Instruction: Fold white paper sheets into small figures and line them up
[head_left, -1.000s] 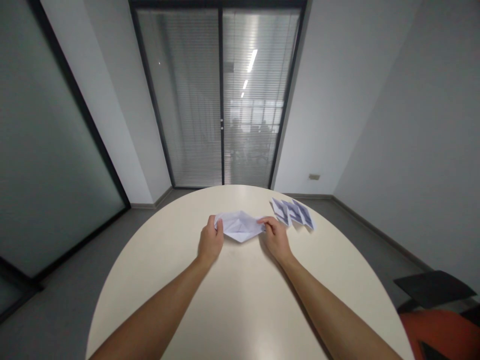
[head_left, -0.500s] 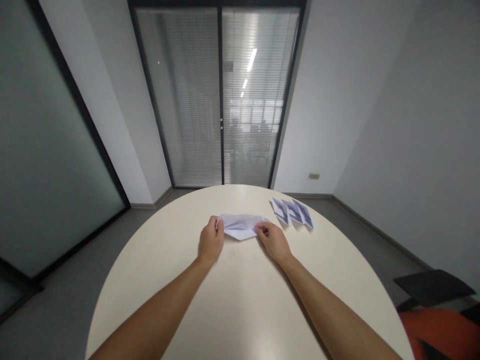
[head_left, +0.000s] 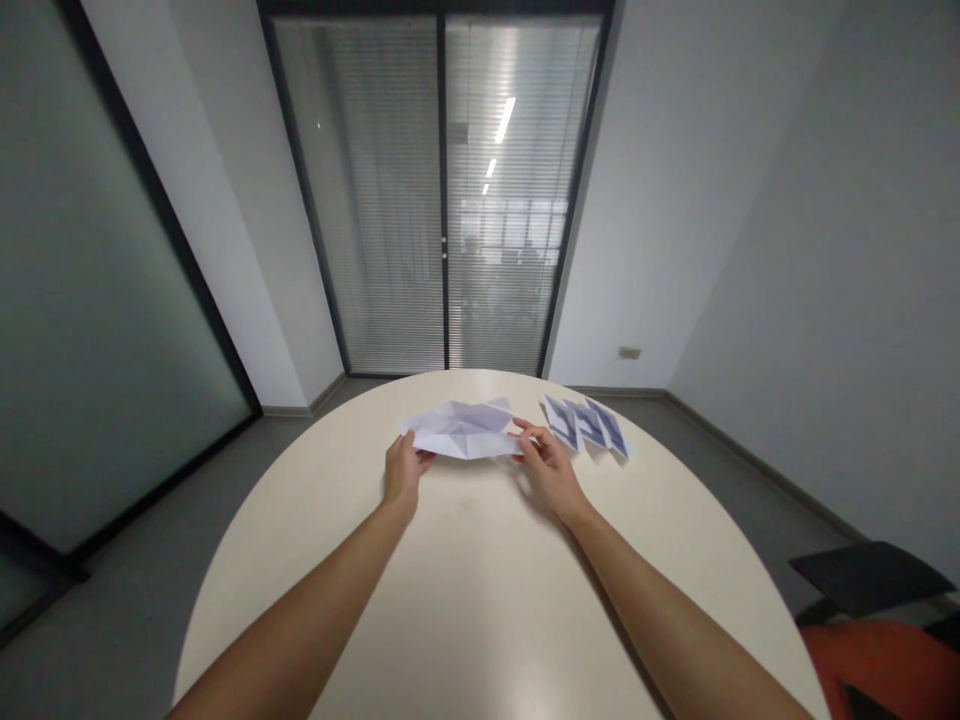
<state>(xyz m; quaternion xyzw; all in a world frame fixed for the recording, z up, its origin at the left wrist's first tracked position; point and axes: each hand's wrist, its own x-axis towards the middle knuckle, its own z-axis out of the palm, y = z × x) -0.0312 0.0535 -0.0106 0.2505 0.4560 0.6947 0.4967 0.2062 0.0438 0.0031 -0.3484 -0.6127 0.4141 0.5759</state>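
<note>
A creased white sheet of folded paper point(head_left: 461, 430) is spread out wide over the far middle of the round cream table point(head_left: 480, 600). My left hand point(head_left: 403, 471) pinches its left end, and my right hand point(head_left: 547, 465) pinches its right end between thumb and fingers. Both hands hold the paper just above the tabletop. Its folds show as ridges across the middle.
Several printed paper pieces point(head_left: 589, 425) lie fanned out on the table to the right of my right hand. A black and orange chair point(head_left: 877, 620) stands at the lower right. Glass doors with blinds point(head_left: 442, 190) are behind the table.
The paper has been pulled open from a narrow folded shape into a wider, flatter one. My left hand moved left and a little farther away; my right hand stayed near its place.
</note>
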